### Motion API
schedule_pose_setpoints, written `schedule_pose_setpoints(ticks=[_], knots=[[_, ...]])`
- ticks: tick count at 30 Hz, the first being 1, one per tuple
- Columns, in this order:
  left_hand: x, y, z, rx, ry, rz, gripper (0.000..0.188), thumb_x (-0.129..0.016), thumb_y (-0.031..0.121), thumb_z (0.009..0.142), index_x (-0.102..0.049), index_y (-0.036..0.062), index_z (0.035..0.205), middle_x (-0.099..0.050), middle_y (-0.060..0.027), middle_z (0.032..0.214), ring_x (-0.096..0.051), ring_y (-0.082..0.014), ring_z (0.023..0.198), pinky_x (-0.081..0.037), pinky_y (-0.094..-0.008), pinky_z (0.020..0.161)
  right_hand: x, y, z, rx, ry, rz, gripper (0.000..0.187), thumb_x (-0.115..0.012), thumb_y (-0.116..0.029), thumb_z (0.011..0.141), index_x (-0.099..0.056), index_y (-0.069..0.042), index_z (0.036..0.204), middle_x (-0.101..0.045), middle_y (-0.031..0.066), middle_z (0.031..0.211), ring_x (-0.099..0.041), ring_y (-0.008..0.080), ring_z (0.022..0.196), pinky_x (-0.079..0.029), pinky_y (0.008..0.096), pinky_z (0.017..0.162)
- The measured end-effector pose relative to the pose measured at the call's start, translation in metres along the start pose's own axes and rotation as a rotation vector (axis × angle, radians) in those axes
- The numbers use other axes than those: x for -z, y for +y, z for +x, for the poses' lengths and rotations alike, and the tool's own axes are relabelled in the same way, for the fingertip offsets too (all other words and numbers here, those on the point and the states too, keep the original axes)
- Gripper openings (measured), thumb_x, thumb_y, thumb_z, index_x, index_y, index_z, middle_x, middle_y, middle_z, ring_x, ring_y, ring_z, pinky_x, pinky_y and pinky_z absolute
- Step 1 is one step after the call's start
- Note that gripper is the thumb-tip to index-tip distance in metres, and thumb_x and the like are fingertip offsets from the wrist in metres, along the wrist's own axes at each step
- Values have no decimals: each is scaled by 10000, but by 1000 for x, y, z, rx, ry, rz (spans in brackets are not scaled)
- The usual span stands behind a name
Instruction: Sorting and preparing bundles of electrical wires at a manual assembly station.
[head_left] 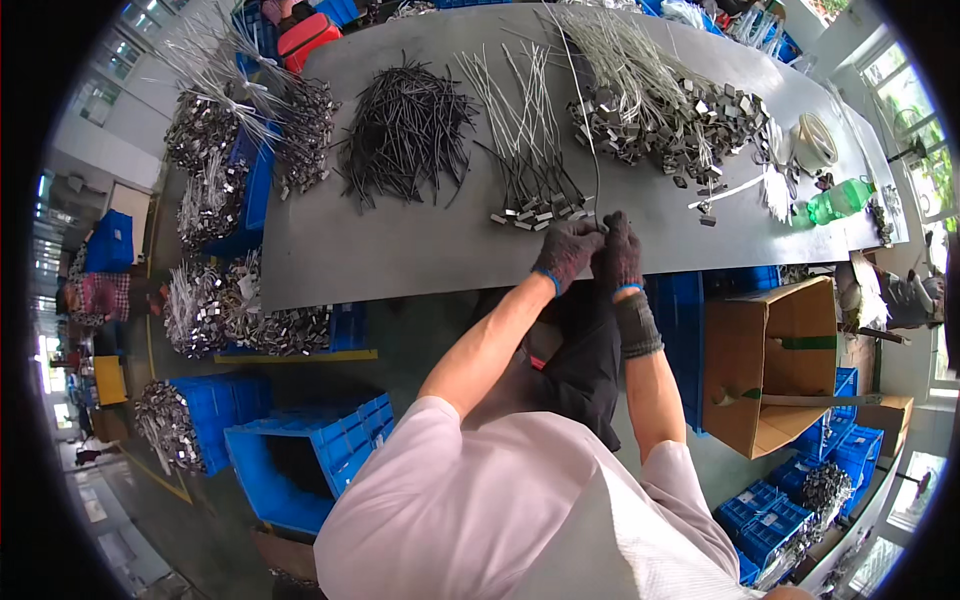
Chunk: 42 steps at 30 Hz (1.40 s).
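- Wire (pixel 596 165), long and thin, reaches across the grey tabletop (pixel 370 250) to its near edge, its lower end at the gloved hands.
- Left hand (pixel 568 252): fingers pinched on that end.
- Right hand (pixel 622 258): fingers curled just beside it; I cannot tell whether they grip.
- Black strips (pixel 408 130), white-wired bundles (pixel 640 60) and a green bottle (pixel 840 202) lie on the metal surface.
- Blue crates (pixel 350 440) and a cardboard box (pixel 735 370) stand around; windows (pixel 895 85) line the right wall.
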<state>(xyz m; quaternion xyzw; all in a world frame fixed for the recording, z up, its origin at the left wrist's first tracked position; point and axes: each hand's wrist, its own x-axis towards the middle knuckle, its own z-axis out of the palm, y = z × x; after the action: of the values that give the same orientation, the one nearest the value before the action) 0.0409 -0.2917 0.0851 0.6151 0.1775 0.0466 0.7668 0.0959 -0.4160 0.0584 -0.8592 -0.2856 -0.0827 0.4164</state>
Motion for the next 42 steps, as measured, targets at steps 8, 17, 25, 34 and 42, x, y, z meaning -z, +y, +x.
schedule_pose_setpoints(ticks=[8,17,25,34,42], knots=[[116,39,83,-188,174,788,299,-641,303,876,-725,45,1002,-730,-150,926,-703,-262,876,-537,-379,758,41,38,30,-442,260,390,430,-544,-325,1017,-542,-35,1335,-688,118,1045,-602,132,552,-442,257,463],[230,-10,208,-234,295,1764,196,-628,186,880,-750,116,1017,-669,-222,1134,-717,-369,963,-594,-453,744,100,86,85,-536,225,-673,756,-684,-278,859,-343,-67,1501,-574,286,1314,-588,457,1178,-476,490,1018],[246,-17,209,-18,229,1799,226,-617,163,900,-751,83,1064,-703,-144,1193,-723,-330,1009,-592,-478,741,115,123,103,-791,-29,-653,600,-559,-416,915,-478,-80,1405,-670,291,1179,-638,467,1111,-490,525,976],[271,18,175,197,408,1538,414,-562,253,928,-590,11,1263,-686,-181,1227,-691,-371,1083,-556,-540,852,151,232,47,-1098,-427,847,259,-577,-301,947,-598,-58,1034,-545,81,669,-600,185,643,-477,349,550],[283,23,119,134,169,161,131,-611,34,853,-703,29,761,-658,-96,646,-640,-200,521,-534,-343,510,166,195,-140,-309,-12,-445,151,-588,-137,911,-597,-54,1037,-658,171,798,-643,358,691,-537,446,653]])
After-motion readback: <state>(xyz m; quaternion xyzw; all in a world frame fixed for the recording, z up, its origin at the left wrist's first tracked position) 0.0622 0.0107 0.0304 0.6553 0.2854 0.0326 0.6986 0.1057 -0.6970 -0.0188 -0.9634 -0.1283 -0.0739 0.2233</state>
